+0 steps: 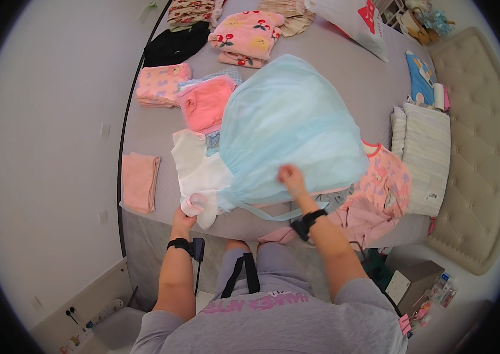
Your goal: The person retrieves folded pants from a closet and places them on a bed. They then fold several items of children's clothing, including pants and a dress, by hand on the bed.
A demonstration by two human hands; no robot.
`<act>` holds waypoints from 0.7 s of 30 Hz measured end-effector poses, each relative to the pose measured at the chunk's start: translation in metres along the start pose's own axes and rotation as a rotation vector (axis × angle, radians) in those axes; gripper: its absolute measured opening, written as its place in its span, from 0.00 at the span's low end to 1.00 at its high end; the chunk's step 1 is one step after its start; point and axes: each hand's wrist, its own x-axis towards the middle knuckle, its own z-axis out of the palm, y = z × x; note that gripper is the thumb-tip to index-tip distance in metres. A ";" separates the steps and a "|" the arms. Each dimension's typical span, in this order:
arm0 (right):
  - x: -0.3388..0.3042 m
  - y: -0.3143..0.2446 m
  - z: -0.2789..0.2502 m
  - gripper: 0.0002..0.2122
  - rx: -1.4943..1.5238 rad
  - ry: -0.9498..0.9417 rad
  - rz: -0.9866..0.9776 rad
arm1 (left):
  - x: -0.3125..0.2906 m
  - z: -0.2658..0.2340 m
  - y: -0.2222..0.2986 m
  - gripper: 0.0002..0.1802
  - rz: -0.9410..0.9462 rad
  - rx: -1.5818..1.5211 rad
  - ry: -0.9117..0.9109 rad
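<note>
A child's dress (294, 127) lies spread over the bed, with a wide pale-blue tulle skirt and a white bodice (198, 168). My left hand (185, 218) is closed on the edge of the white bodice, beside a pale pink band (193, 203). Over the lower part of the skirt is my right hand (290, 179), its fingers curled and slightly blurred. Whether it grips the tulle is hidden. A pale-blue ribbon (279, 217) trails from the waist toward the bed's near edge. Under the skirt's right side lies a pink patterned garment (388, 177).
Folded clothes sit to the left and back: a peach piece (139, 183), a coral piece (207, 105), a pink patterned stack (162, 85), a black garment (176, 44) and a cherry-print bundle (247, 35). A white bag (350, 23), folded striped bedding (427, 159) and a padded headboard (474, 147) are farther right.
</note>
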 end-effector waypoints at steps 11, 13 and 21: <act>-0.110 0.017 0.160 0.17 -0.501 -0.396 0.185 | -0.001 0.064 0.077 0.13 -0.091 -0.093 -0.105; -0.090 0.005 0.176 0.20 -0.563 -0.337 0.108 | 0.024 0.075 0.099 0.13 -0.068 -0.078 -0.113; -0.001 -0.024 0.211 0.31 -0.827 -0.197 -0.208 | 0.126 0.032 0.101 0.14 0.014 -0.164 -0.089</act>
